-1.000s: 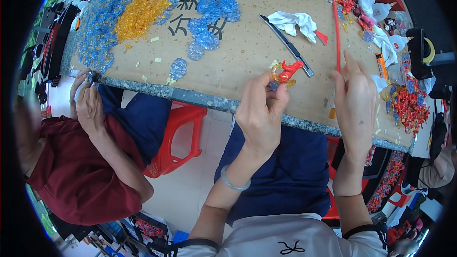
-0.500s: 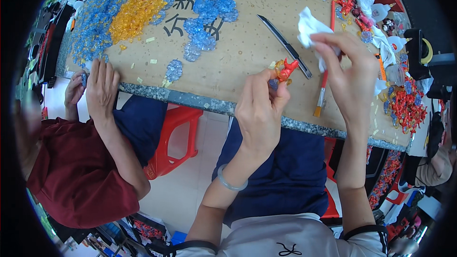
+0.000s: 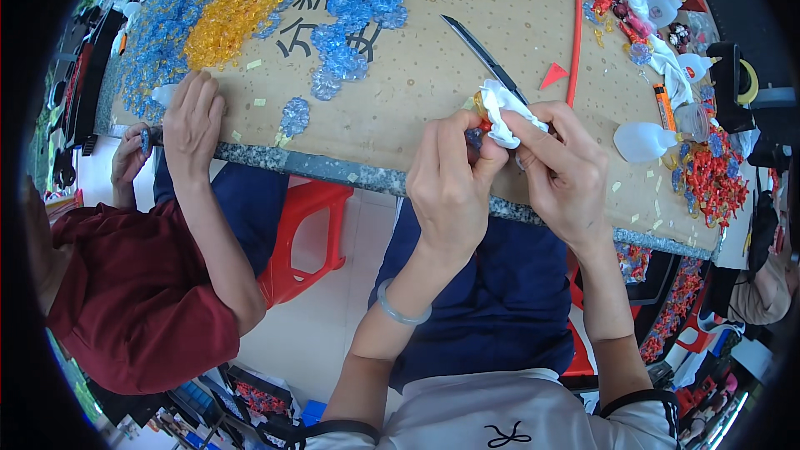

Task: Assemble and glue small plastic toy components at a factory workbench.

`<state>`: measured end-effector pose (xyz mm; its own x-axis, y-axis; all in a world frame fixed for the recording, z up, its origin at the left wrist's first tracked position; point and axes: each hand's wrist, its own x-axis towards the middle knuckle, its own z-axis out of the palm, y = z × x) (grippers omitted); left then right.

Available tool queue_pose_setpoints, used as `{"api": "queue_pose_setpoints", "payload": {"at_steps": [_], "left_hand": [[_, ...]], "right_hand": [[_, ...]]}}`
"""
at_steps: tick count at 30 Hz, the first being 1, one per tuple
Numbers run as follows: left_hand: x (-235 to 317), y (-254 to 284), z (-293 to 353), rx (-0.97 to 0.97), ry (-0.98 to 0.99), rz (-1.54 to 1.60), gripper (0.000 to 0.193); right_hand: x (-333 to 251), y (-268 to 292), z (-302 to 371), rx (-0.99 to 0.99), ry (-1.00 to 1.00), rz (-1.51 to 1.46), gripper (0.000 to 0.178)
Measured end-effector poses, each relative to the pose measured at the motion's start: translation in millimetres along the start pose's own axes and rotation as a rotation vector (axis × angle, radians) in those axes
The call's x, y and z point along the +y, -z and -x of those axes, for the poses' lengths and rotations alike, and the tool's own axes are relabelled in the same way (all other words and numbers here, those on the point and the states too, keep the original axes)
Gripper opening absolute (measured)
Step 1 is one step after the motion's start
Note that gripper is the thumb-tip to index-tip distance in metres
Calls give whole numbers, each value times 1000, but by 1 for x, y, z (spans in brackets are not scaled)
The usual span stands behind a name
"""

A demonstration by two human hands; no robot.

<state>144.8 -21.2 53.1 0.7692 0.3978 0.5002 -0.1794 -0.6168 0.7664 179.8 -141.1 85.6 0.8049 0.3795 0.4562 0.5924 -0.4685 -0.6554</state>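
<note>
Closer to the table's front edge, my left hand (image 3: pixel 450 179) pinches a small red figurine (image 3: pixel 485 126) with clear yellow and blue parts. Most of the figurine is covered by a crumpled white cloth (image 3: pixel 498 110). My right hand (image 3: pixel 565 171) grips that cloth between thumb and fingers and presses it against the figurine. Both hands are closed and almost touch each other. Just beyond them lies a black and silver utility knife (image 3: pixel 485 57), its lower end hidden behind the cloth.
Blue beads (image 3: pixel 154 46) and yellow beads (image 3: pixel 237 12) are heaped at the far left. A co-worker's hand (image 3: pixel 193 121) rests beside them. To the right lie a red brush handle (image 3: pixel 575 54), a white squeeze bottle (image 3: pixel 643 142) and piled red figurines (image 3: pixel 718 186).
My right hand has come down and left with the white cloth, bringing it onto the figurine in my left hand. The squeeze bottle and red triangle now show.
</note>
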Motion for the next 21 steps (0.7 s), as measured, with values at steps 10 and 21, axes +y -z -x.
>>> {"api": "queue_pose_setpoints", "payload": {"at_steps": [10,21], "left_hand": [[-1,2,2,-8,-15,0,21],[-1,-2,2,40,-49,10,20]], "right_hand": [[-7,20,8,154,-16,169,18],[11,20,-30,338,-128,-55,22]]}}
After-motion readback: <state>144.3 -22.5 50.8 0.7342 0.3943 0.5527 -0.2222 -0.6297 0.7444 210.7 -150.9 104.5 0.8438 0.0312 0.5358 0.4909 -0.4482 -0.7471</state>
